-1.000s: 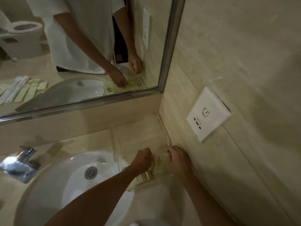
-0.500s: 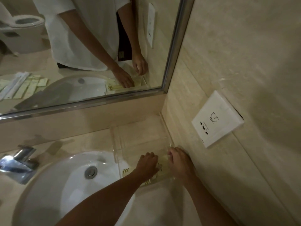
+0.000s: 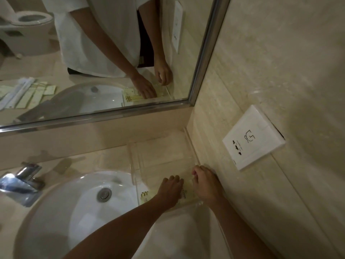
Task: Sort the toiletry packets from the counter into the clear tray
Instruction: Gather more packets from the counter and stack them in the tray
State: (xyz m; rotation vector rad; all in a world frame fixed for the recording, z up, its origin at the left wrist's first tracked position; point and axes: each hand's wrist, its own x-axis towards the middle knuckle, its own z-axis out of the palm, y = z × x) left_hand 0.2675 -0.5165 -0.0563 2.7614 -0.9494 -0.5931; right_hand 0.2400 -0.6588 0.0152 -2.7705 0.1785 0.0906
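Both hands (image 3: pixel 170 191) press packets (image 3: pixel 144 196) lying flat, lengthwise along the clear tray (image 3: pixel 160 156).

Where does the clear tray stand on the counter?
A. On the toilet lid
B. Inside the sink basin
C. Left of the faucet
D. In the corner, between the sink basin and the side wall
D: the clear tray sits in the corner under the mirror, with the sink basin on its left and the side wall's socket plate on its right.

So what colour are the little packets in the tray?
Pale yellow with dark printed marks, seen in the head view: packets in the clear tray.
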